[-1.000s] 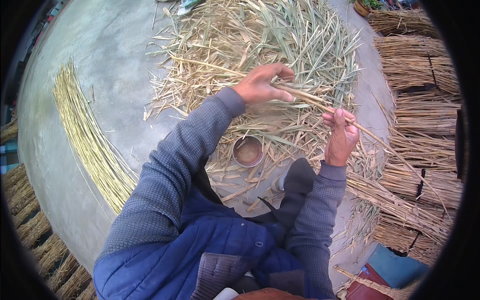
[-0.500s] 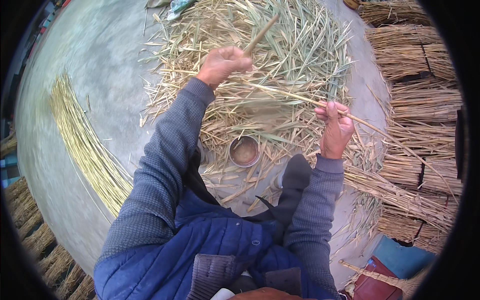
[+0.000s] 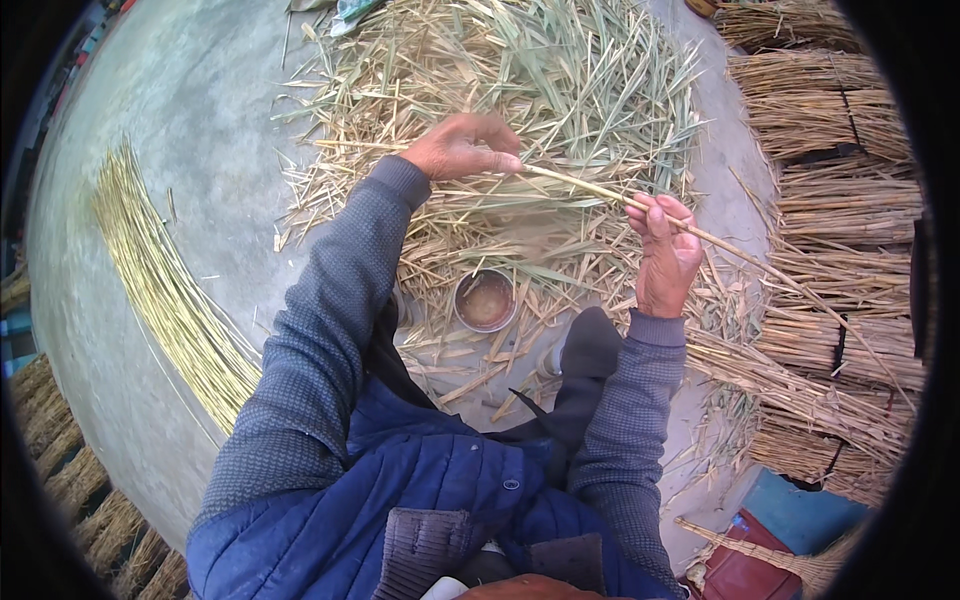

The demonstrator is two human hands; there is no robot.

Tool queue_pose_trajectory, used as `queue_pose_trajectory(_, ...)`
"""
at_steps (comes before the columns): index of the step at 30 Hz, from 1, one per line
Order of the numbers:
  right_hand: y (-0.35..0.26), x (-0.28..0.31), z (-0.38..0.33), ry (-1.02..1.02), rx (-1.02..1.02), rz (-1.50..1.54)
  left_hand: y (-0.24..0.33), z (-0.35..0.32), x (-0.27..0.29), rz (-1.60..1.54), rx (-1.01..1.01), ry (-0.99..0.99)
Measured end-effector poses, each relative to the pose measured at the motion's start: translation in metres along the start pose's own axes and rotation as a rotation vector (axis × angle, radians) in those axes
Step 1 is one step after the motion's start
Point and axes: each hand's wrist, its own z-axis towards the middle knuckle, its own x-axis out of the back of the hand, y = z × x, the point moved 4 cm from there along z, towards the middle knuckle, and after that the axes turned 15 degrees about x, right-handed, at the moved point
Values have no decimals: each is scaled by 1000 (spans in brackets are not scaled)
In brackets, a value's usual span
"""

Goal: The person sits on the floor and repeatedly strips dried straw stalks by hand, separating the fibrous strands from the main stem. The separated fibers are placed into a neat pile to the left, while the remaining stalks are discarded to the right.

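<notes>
stalk point(image 3: 580, 182): slants from left hand point(image 3: 462, 147) past right hand point(image 3: 667, 252), tail crossing reed bundles point(image 3: 850, 200) in view
right grip: thumb and fingers pinching stalk
left grip: thumb at stalk's end; can't tell if closed
step: probably cleaning one stalk
next move: needs steady right pinch
</notes>
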Motion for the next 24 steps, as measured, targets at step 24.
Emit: queue_pose_trajectory(24, 28, -27, -3, -45, -162, -14, 29, -8, -24, 362, -369, 266)
